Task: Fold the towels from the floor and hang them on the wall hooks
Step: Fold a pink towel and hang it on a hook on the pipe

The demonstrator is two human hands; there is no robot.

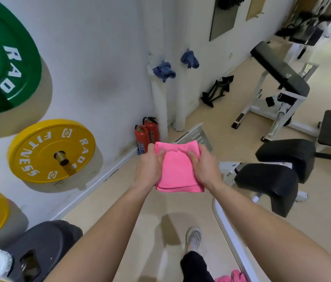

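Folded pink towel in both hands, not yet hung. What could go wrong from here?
Left hand and right hand pinch the pink towel only at its upper edge; releasing one grip could let the fold open. No free hook shows beside the blue towels, so hanging may bunch it.

Pink towel (178, 167); blue towels (163, 71) on wall; green (4, 58) & yellow plates (51, 151), red extinguishers (146, 133).

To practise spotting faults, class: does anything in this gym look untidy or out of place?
Yes. Two blue towels on the wall hang bunched, not folded. A pink cloth lies crumpled at the picture's bottom edge. The pink towel between the left hand and right hand looks neatly folded.
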